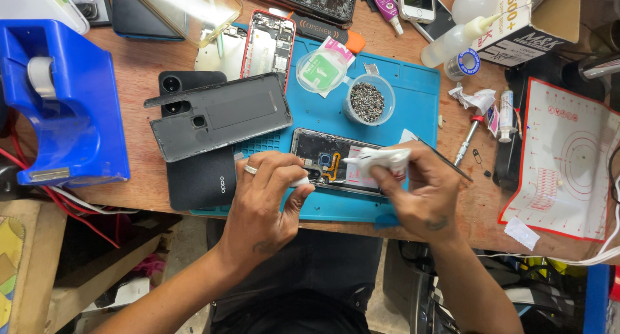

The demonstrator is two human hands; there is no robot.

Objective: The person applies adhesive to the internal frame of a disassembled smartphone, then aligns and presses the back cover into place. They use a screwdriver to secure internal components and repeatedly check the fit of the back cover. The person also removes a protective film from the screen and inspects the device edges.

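Left hand [268, 192] pinching near edge of opened phone [336, 169], steadying it flat on blue mat [413, 95] at counter [142, 185] front. Right hand [420, 192] closed on white tissue wad [381, 158] pressed over phone's exposed internals. Phone light, rigid, fragile inside; best gripped by frame edges, clear of orange flex. Tissue soft, tears easily. Screw cup [368, 101] close behind.

This is looking like a phone repair workshop. Opened phones [268, 43] and a loose back cover [219, 114] are lying across a blue repair mat [413, 89] on a worn wooden bench [139, 63]. A cup of tiny screws [368, 100], a cracked screen [303, 0] and a blue tape dispenser [61, 101] are crowding around it.
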